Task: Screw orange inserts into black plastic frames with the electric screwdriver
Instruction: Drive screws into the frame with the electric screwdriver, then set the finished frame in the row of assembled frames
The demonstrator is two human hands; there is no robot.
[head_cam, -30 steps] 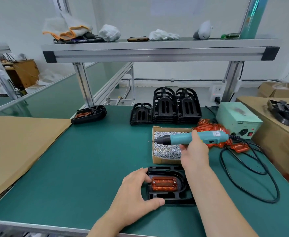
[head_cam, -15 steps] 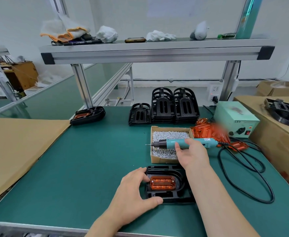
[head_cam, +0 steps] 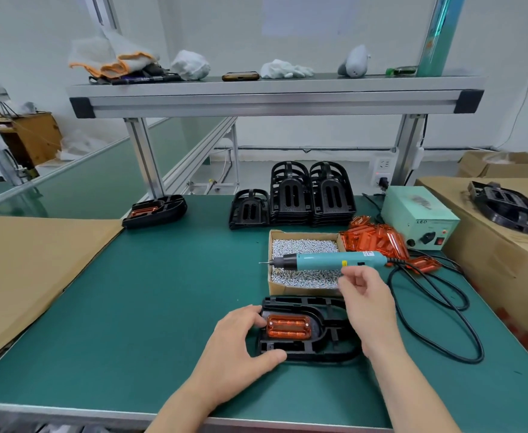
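A black plastic frame [head_cam: 334,337] lies flat near the table's front edge with an orange insert [head_cam: 288,327] seated in it. My left hand [head_cam: 240,342] grips the frame's left end, thumb on the near edge and fingers on the far edge. The teal electric screwdriver [head_cam: 325,260] lies sideways across the cardboard box of screws [head_cam: 287,289], bit pointing left. My right hand [head_cam: 369,304] hovers just below the screwdriver's handle. Its fingers are loosely curled, and only the fingertips touch the tool.
Stacks of black frames [head_cam: 312,195] stand behind the screw box. A pile of orange inserts [head_cam: 375,239] and the screwdriver's power supply [head_cam: 419,214] sit to the right, its black cable [head_cam: 444,323] looping over the mat. One assembled frame [head_cam: 154,210] lies far left beside cardboard sheets [head_cam: 22,260].
My right hand lowered the screwdriver onto the screw box and loosened its grip on it. The left hand stayed on the frame.
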